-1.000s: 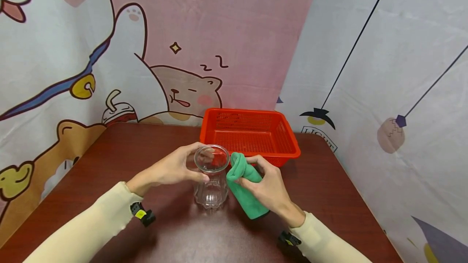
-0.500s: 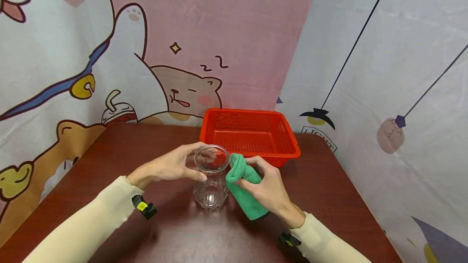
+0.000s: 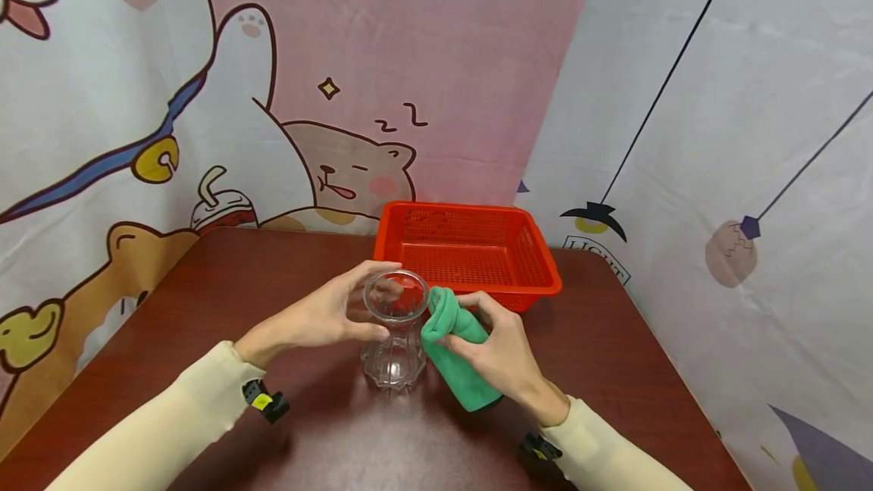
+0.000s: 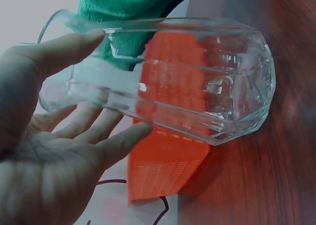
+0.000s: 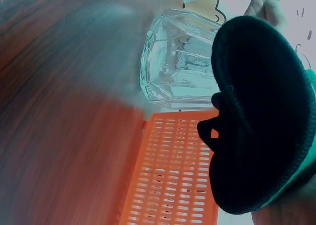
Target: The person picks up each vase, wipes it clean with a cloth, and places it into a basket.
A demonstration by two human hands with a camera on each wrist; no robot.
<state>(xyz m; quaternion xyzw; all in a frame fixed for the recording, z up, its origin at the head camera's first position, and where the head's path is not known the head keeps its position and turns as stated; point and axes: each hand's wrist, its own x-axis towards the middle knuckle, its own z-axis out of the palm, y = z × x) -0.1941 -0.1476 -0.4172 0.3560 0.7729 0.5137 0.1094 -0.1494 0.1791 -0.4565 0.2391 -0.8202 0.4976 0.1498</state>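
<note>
Cream sleeves [image 3: 164,415] with dark wrist straps [image 3: 264,401] reach in from the near side of the table [image 3: 355,445]. Ahead, about midway between its left and right edges, a glass jar [image 3: 394,354] is upright, mouth up; whether its base rests on the table I cannot tell. Just beside it, toward the right edge, a green cloth [image 3: 464,373] tilts, its top leaning to the jar. Jar and cloth hide part of the near side of a red basket [image 3: 532,290], which sits by the far edge. Beyond hangs a cartoon-printed curtain [image 3: 443,59].

The left wrist view looks through the clear side of the jar to the basket and shows the jar's angular base. The right wrist view shows what the head view does not: the cloth's dark, hollow end with a stitched rim, covering the jar's mouth.

The left hand [image 3: 323,317] curves round the jar's neck in a wide grip, thumb on the near side, fingers behind. The right hand [image 3: 494,339] pinches the cloth near its top between thumb and bent fingers.
</note>
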